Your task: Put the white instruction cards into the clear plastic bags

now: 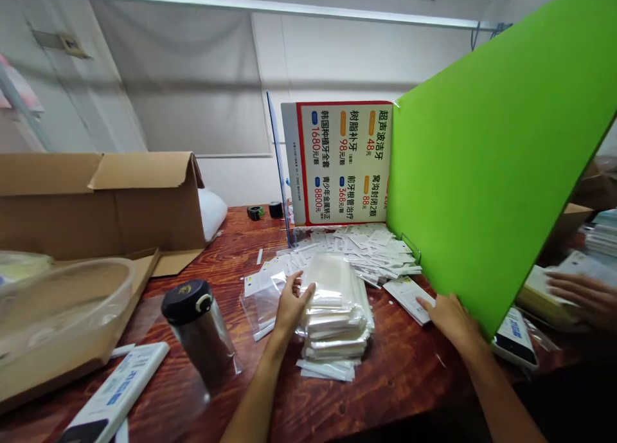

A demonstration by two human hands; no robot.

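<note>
A tall stack of clear plastic bags (332, 308) lies on the dark red wooden table. My left hand (292, 305) is at the left edge of this stack, thumb and forefinger apart, fingertips against the bags. Farther right, my right hand (450, 317) has its thumb over the near right end of a few white printed cards (405, 295); its other fingers are partly hidden from view. Behind the bags spreads a loose heap of similar white cards (371, 247). Left of the stack, another clear bag (263, 305) lies beside several cards.
A green board (486, 153) stands upright at right, joined to a printed price board (342, 163). Left are a steel flask (197, 330), a white box (120, 391), a cardboard carton (96, 218) and a clear plastic tub (62, 308). A co-worker's hand (583, 295) shows beyond the green board.
</note>
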